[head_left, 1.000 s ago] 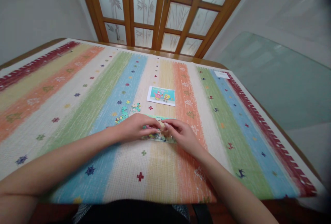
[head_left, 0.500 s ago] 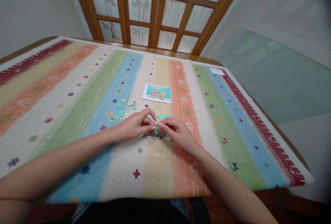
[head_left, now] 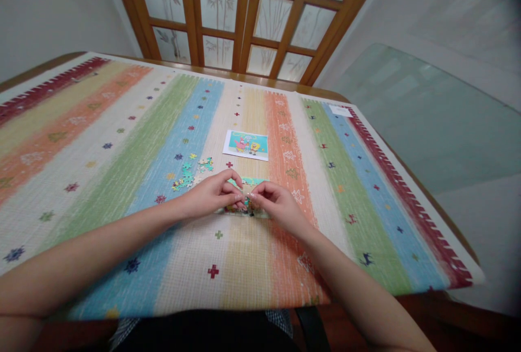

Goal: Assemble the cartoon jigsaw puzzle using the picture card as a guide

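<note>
A partly assembled jigsaw puzzle [head_left: 259, 181] lies in front of me, its middle mostly covered by my hands. My left hand [head_left: 217, 194] reaches over its left side, thumb and index finger curled in a pinch. From the other side my right hand [head_left: 279, 205] comes in, thumb and fingertips pressed together. The fingertips of both hands nearly meet at a small teal puzzle piece [head_left: 246, 200]. Which fingers bear the piece is partly hidden. Colourful bits of the puzzle show below the fingers.
Loose puzzle pieces [head_left: 187, 174] lie left of the puzzle, with a smaller cluster [head_left: 205, 164] beside them. A reference picture card [head_left: 246, 145] with cartoon figures lies beyond. A striped tablecloth [head_left: 195, 265] covers the table; a white paper slip [head_left: 341, 111] rests far right.
Both hands stay over the puzzle with only small finger shifts at the piece. The whole view has shifted slightly.
</note>
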The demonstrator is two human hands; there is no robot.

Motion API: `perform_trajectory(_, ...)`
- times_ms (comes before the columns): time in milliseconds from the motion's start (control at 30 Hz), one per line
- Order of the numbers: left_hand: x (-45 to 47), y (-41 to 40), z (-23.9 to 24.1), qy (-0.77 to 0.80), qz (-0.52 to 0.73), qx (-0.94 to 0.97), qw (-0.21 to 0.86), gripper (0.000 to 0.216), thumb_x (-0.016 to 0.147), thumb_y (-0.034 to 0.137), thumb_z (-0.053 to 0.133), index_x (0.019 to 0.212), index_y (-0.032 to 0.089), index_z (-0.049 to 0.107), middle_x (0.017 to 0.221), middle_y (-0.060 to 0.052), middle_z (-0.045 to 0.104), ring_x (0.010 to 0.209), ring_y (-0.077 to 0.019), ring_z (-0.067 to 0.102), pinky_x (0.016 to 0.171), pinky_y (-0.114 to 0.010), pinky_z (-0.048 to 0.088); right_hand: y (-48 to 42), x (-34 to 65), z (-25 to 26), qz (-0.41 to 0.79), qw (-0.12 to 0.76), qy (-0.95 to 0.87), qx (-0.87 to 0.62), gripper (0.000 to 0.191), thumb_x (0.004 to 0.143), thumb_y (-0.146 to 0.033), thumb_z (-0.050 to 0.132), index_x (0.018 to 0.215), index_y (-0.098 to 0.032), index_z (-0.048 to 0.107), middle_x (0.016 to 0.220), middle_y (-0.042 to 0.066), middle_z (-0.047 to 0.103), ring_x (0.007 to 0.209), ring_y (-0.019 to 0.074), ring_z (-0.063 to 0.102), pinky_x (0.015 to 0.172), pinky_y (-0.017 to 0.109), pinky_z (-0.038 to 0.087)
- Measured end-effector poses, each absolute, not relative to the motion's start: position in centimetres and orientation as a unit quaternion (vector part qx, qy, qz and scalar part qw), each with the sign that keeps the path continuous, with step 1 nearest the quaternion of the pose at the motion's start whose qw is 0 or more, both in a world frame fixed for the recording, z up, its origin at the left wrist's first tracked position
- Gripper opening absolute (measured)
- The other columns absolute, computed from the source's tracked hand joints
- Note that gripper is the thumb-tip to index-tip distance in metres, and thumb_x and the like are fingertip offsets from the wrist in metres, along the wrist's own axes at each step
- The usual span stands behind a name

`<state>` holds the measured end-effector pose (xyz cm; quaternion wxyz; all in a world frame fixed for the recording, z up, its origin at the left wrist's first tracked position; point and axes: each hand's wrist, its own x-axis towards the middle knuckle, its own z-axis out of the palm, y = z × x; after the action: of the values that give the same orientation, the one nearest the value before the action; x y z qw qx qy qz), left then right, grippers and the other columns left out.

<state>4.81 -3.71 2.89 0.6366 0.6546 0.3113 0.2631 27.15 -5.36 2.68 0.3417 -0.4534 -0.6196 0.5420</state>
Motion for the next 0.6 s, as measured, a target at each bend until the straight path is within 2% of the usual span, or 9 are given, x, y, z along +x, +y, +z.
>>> perform_trajectory(133, 4.2, -3.9, 3.4, 0.367, 0.251, 0.77, 0.458, 0.009, 0.101, 0.031, 0.049, 0.104, 0.022, 0.049, 0.088, -0.005, 0.074, 0.081, -0.0175, 0.07, 0.073, -0.031, 0.053, -5.3, 27.3, 3.0, 0.571, 0.36, -0.573, -0.465, 0.038, 0.08, -0.056, 0.072, 0.076, -0.02, 0.06, 0.061, -0.005, 0.053, 0.054, 0.0107, 0.048, 0.054, 0.026, 0.04)
perform_trajectory(267, 3.6, -4.2, 3.0, 0.343, 0.225, 0.876, 0.254, 0.018, 0.103, 0.026, 0.044, 0.11, 0.019, 0.058, 0.101, -0.01, 0.07, 0.094, -0.022, 0.066, 0.085, -0.04, 0.053, -5.3, 27.4, 3.3, 0.572, 0.358, -0.556, -0.485, 0.041, 0.079, -0.059, 0.073, 0.076, -0.02, 0.06, 0.059, -0.005, 0.053, 0.053, 0.0108, 0.047, 0.053, 0.026, 0.039)
perform_trajectory(367, 3.0, -4.4, 2.0, 0.286, 0.204, 0.917, 0.19, 0.026, 0.104, 0.02, 0.04, 0.121, 0.018, 0.06, 0.121, -0.013, 0.067, 0.113, -0.0236, 0.061, 0.099, -0.044, 0.05, -5.1, 27.4, 3.2, 0.568, 0.351, -0.557, -0.494, 0.041, 0.079, -0.06, 0.073, 0.076, -0.02, 0.06, 0.06, -0.004, 0.054, 0.054, 0.0114, 0.048, 0.054, 0.026, 0.04)
perform_trajectory(467, 2.6, -4.7, 1.0, 0.265, 0.175, 0.937, 0.142, 0.033, 0.104, 0.019, 0.04, 0.132, 0.019, 0.058, 0.143, -0.013, 0.057, 0.132, -0.0253, 0.052, 0.112, -0.047, 0.042, -5.0, 27.5, 2.8, 0.541, 0.353, -0.579, -0.497, 0.042, 0.079, -0.06, 0.072, 0.076, -0.02, 0.06, 0.063, -0.003, 0.055, 0.056, 0.0123, 0.05, 0.055, 0.027, 0.041)
perform_trajectory(600, 2.2, -4.8, -0.1, 0.267, 0.145, 0.946, 0.114, 0.04, 0.107, 0.024, 0.038, 0.145, 0.02, 0.049, 0.155, -0.012, 0.047, 0.145, -0.0253, 0.04, 0.118, -0.047, 0.036, -4.8, 27.7, 2.1, 0.449, 0.348, -0.644, -0.512, 0.034, 0.087, -0.053, 0.067, 0.078, -0.02, 0.062, 0.071, 0.0, 0.06, 0.064, 0.0149, 0.053, 0.06, 0.029, 0.043)
